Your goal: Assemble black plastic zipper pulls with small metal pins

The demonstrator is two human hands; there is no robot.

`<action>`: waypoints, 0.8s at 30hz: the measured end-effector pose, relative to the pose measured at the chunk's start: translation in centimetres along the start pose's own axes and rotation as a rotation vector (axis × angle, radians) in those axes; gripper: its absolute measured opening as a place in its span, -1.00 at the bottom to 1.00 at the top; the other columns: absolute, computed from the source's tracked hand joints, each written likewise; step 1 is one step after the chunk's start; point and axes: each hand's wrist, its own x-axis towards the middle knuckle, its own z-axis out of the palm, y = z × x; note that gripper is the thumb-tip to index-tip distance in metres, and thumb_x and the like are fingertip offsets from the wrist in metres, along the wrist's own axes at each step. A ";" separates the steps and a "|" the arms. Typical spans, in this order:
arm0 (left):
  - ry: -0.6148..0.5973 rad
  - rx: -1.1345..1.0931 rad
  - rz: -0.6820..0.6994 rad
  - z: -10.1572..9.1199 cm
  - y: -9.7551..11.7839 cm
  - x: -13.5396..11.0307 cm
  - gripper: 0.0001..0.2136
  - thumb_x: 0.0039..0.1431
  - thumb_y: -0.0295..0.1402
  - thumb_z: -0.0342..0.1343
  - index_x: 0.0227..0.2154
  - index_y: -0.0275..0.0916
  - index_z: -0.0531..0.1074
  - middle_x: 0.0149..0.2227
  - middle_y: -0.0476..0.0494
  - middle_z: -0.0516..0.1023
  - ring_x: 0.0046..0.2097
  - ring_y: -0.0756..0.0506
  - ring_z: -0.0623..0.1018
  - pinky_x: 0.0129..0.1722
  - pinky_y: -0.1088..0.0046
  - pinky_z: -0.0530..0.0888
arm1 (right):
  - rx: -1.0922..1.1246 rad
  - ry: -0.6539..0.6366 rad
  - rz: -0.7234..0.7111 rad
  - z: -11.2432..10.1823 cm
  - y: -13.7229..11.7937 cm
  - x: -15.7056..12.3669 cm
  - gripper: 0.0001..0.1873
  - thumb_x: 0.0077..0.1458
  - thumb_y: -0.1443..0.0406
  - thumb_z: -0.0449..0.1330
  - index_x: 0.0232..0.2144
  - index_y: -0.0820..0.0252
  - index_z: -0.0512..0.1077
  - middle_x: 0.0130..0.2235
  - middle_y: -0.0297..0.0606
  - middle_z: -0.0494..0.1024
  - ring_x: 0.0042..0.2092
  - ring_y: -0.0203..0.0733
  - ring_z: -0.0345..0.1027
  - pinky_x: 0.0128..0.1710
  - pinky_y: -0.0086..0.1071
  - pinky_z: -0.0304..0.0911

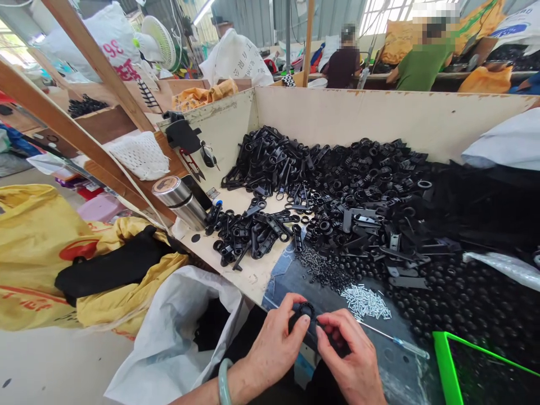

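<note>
Between the thumb and forefinger of my left hand [276, 337] is a black plastic ring-shaped part [306, 309], held over the bench's front edge. Close to its right side, my right hand [350, 349] has its thumb and forefinger pinched together; whatever is between them is too small or hidden to name. Just beyond the right hand lies a heap of silver screws [366, 302]. A screwdriver [407, 344] with a clear bluish handle lies to the right of that hand. Small dark pieces [323, 269] are spread behind the screws.
Long black plastic parts [253, 230] and black rings [363, 163] are piled across the bench. Black balls [447, 304] cover its right side near a green-rimmed tray [441, 360]. A steel flask [181, 205] stands left; below is an open white sack [156, 337]. Two people sit beyond.
</note>
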 end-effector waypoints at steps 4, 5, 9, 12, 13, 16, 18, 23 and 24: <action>0.021 -0.014 -0.004 0.2 -0.1 0.3 -0.69 0.37 -0.13 0.00 0.03 -0.13 0.45 -0.44 0.01 0.43 -0.34 -0.12 0.41 -0.26 0.37 0.30 | 0.016 0.023 0.002 0.0 0.0 0.1 -0.94 0.25 0.30 0.22 -0.21 0.09 0.48 -0.34 -0.30 0.48 -0.40 -0.28 0.38 -0.47 -0.46 0.33; 0.039 -0.005 -0.006 0.2 -0.2 0.3 -0.69 0.37 -0.13 -0.01 0.04 -0.12 0.45 -0.41 -0.02 0.45 -0.30 -0.14 0.43 -0.23 0.36 0.31 | 0.019 0.026 0.000 0.0 0.0 0.1 -0.94 0.25 0.31 0.22 -0.21 0.09 0.48 -0.34 -0.31 0.48 -0.40 -0.28 0.39 -0.46 -0.46 0.33; 0.065 -0.007 -0.010 0.4 -0.8 0.0 -0.66 0.39 -0.10 -0.03 0.07 -0.10 0.44 -0.27 -0.10 0.55 -0.18 -0.19 0.48 -0.10 0.31 0.32 | 0.029 0.031 0.000 -0.1 0.0 0.0 -0.93 0.24 0.32 0.22 -0.21 0.09 0.48 -0.34 -0.32 0.48 -0.40 -0.29 0.39 -0.45 -0.46 0.34; 0.065 -0.059 -0.026 0.6 -1.0 -0.1 -0.67 0.36 -0.08 0.00 0.04 -0.10 0.46 -0.23 -0.12 0.57 -0.14 -0.21 0.48 -0.06 0.30 0.33 | 0.032 0.024 0.007 -0.1 -0.1 0.1 -0.93 0.23 0.32 0.22 -0.21 0.09 0.48 -0.33 -0.32 0.48 -0.40 -0.29 0.39 -0.45 -0.46 0.35; 0.069 -0.089 -0.035 0.7 -1.0 -0.1 -0.66 0.35 -0.07 0.02 0.03 -0.10 0.47 -0.23 -0.12 0.57 -0.14 -0.20 0.48 -0.07 0.30 0.34 | 0.032 0.023 0.006 -0.2 -0.1 0.1 -0.93 0.23 0.32 0.22 -0.21 0.09 0.48 -0.33 -0.32 0.48 -0.40 -0.29 0.39 -0.44 -0.46 0.35; 0.079 -0.194 -0.063 0.8 -1.1 0.1 -0.63 0.31 -0.04 0.07 0.04 -0.12 0.47 -0.30 -0.10 0.53 -0.20 -0.18 0.47 -0.15 0.34 0.37 | 0.026 0.025 0.008 -0.2 0.0 0.1 -0.93 0.23 0.33 0.22 -0.21 0.09 0.48 -0.34 -0.33 0.48 -0.41 -0.29 0.39 -0.44 -0.45 0.35; 0.082 -0.242 -0.078 0.8 -1.1 0.3 -0.61 0.28 -0.04 0.09 0.04 -0.13 0.47 -0.35 -0.06 0.50 -0.24 -0.16 0.46 -0.19 0.36 0.38 | 0.023 0.025 0.013 -0.2 0.0 0.1 -0.93 0.23 0.33 0.23 -0.21 0.09 0.48 -0.34 -0.33 0.48 -0.41 -0.29 0.39 -0.44 -0.45 0.34; 0.078 -0.258 -0.096 0.8 -1.0 0.4 -0.63 0.25 -0.04 0.13 0.00 -0.13 0.49 -0.44 -0.01 0.41 -0.32 -0.13 0.41 -0.24 0.38 0.36 | 0.026 0.032 -0.004 -0.1 0.1 0.1 -0.92 0.22 0.33 0.23 -0.21 0.08 0.48 -0.34 -0.33 0.48 -0.41 -0.30 0.39 -0.46 -0.46 0.34; 0.083 -0.264 -0.093 0.8 -0.9 0.4 -0.62 0.25 -0.04 0.13 0.01 -0.13 0.48 -0.45 0.00 0.40 -0.33 -0.12 0.40 -0.26 0.39 0.36 | 0.026 0.034 -0.006 -0.1 0.1 0.1 -0.92 0.22 0.33 0.23 -0.21 0.08 0.48 -0.34 -0.33 0.48 -0.41 -0.30 0.39 -0.46 -0.46 0.34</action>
